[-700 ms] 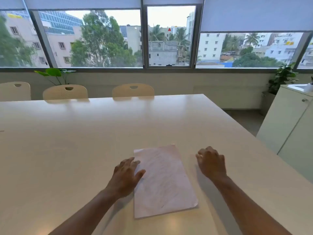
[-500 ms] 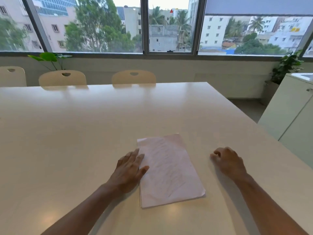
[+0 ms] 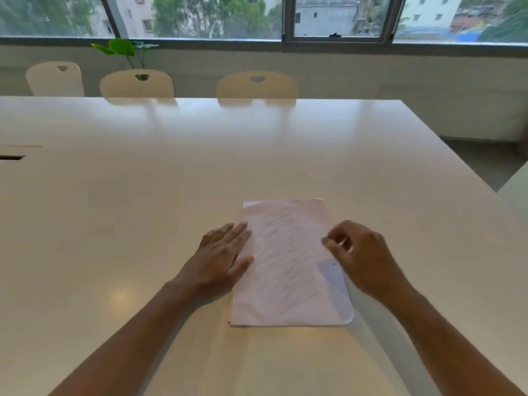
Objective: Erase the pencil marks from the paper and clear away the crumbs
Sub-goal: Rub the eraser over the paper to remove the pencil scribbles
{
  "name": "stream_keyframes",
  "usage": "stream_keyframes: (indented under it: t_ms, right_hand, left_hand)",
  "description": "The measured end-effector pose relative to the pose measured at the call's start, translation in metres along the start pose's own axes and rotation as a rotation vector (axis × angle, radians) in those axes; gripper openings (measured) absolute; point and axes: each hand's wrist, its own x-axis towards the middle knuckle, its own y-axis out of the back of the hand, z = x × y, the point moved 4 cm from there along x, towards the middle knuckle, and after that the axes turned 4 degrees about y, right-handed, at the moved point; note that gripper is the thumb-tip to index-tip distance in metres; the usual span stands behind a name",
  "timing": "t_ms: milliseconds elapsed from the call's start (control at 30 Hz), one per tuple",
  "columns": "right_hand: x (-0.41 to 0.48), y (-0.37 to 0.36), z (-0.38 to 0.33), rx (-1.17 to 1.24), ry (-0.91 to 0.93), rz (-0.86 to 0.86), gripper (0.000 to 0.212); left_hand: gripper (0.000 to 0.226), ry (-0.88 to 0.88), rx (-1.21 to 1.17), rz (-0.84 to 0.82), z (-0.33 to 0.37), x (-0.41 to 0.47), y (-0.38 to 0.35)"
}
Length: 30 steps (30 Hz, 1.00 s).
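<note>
Paper pinned on the near tabletop, marks not yet erased

The left hand lay flat and relaxed on the paper's left edge. The right hand was curled at its right edge, and I could not tell whether it pinched anything. With only one edge held, hard rubbing would likely buckle or tear the thin sheet, or drag it sideways. Counted: one paper, two hands, three chairs and one plant on the far side. No crumbs showed.
</note>
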Motion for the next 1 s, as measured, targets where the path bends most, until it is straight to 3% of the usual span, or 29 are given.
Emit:
stream_keyframes:
  t_ms: [133, 300, 500, 667, 800, 1000]
  right_hand:
    - [-0.007, -0.040, -0.027, 0.110, 0.172, -0.207, 0.009]
    - [-0.014, -0.069, -0.023, 0.122, 0.214, -0.319, 0.008]
    - [-0.019, -0.074, -0.017, 0.153, 0.213, -0.317, 0.003]
    - [-0.021, -0.075, -0.018, 0.135, 0.207, -0.305, 0.010]
    - [-0.026, -0.073, -0.019, 0.115, 0.192, -0.256, 0.011]
    - [-0.062, -0.083, -0.054, 0.022, 0.340, -0.192, 0.012]
  left_hand:
    - [0.068, 0.025, -0.002, 0.006, 0.003, 0.001, 0.002]
    - [0.068, 0.038, -0.013, -0.009, 0.004, 0.000, 0.003]
    - [0.074, 0.027, -0.223, -0.083, 0.015, -0.010, 0.008]
    - [0.084, -0.120, -0.151, -0.220, 0.044, -0.025, 0.006]
    - [0.100, -0.113, -0.122, -0.306, 0.047, -0.021, -0.003]
    - [0.110, -0.106, -0.131, -0.390, 0.044, -0.020, -0.009]
